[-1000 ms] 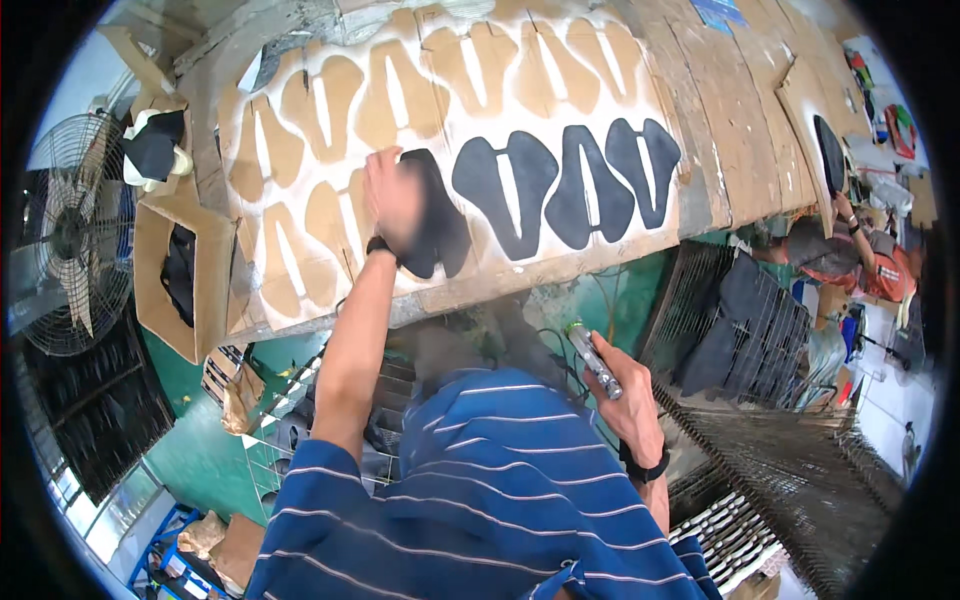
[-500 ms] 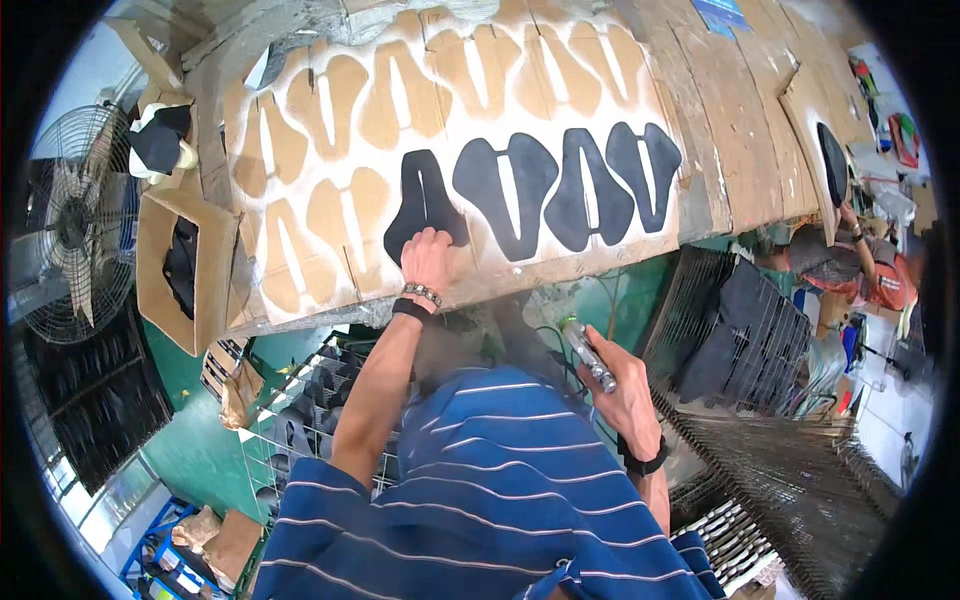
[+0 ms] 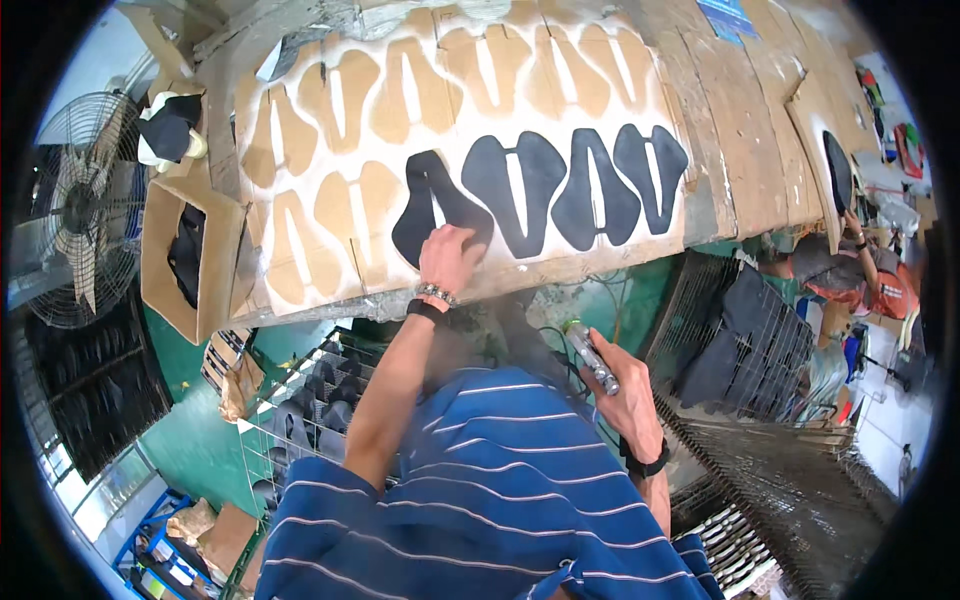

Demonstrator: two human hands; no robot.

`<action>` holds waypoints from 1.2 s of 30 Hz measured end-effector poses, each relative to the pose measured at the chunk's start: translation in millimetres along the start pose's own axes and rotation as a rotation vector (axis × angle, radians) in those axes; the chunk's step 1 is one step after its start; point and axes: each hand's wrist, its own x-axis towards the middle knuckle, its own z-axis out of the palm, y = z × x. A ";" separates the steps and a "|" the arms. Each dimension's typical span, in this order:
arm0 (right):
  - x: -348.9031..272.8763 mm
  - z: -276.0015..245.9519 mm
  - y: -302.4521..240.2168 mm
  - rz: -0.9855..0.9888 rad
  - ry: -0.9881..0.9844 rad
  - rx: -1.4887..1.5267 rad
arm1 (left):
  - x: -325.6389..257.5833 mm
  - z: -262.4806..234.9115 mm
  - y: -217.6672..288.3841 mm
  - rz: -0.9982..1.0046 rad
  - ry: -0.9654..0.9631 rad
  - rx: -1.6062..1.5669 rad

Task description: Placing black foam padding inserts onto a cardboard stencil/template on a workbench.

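Cardboard (image 3: 712,150) under 4 cutouts (image 3: 542,180), near fan (image 3: 78,208)

Your cardboard-covered table (image 3: 752,160), caged fan (image 3: 76,208) left of the table, green floor (image 3: 195,445) on your side of it, dark wire racks (image 3: 790,460) off its near right corner, bright window panes (image 3: 92,508) off its near left.

A blue sheet (image 3: 727,18), lying far right on the bench (image 3: 712,135), is bearing print too small to read.
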 end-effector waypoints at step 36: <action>-7.6 12.0 0.3 0.095 0.075 0.039 | 161.8 -35.4 -82.4 0.024 -0.060 0.268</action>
